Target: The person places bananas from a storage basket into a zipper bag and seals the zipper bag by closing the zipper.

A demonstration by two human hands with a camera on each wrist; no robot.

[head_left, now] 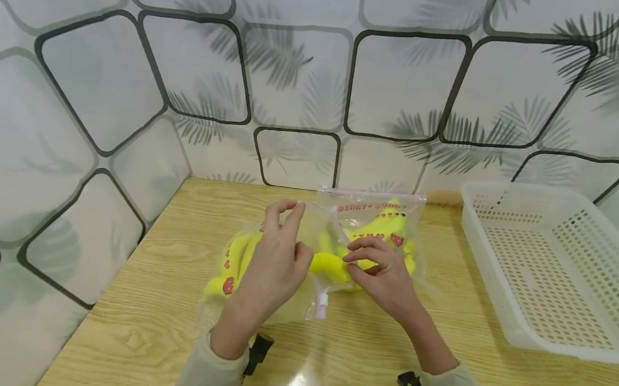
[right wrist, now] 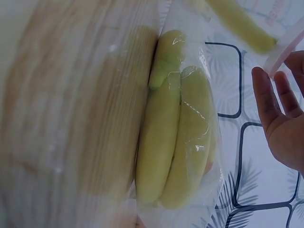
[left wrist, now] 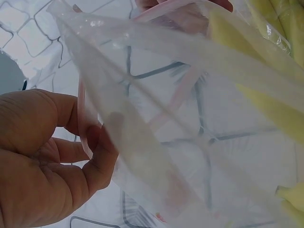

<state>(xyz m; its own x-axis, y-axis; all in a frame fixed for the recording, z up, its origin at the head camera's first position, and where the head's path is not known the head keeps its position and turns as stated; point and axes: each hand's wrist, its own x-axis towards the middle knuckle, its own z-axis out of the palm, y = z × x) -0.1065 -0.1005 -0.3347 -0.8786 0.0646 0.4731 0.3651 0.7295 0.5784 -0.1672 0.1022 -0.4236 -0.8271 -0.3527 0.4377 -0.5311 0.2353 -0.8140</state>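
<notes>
Both hands are at the mouth of a clear zip bag [head_left: 288, 307] on the wooden table. My left hand [head_left: 275, 265] pinches its pink-edged rim [left wrist: 81, 109] between thumb and fingers. On the opposite side, my right hand [head_left: 382, 276] holds the rim, seen at the edge of the right wrist view. The mouth gapes between the hands, with a white slider [head_left: 323, 300] hanging at the near end. Yellow bananas [head_left: 240, 255] lie inside at the left, and one banana [head_left: 330, 265] shows at the mouth. Clear film blurs part of the left wrist view.
Just behind the right hand lies a second printed zip bag [head_left: 371, 202] with several bananas in it. A white perforated plastic basket [head_left: 484, 280] stands at the right of the table [head_left: 145, 301]. Patterned cloth [head_left: 299, 78] hangs behind and at the left.
</notes>
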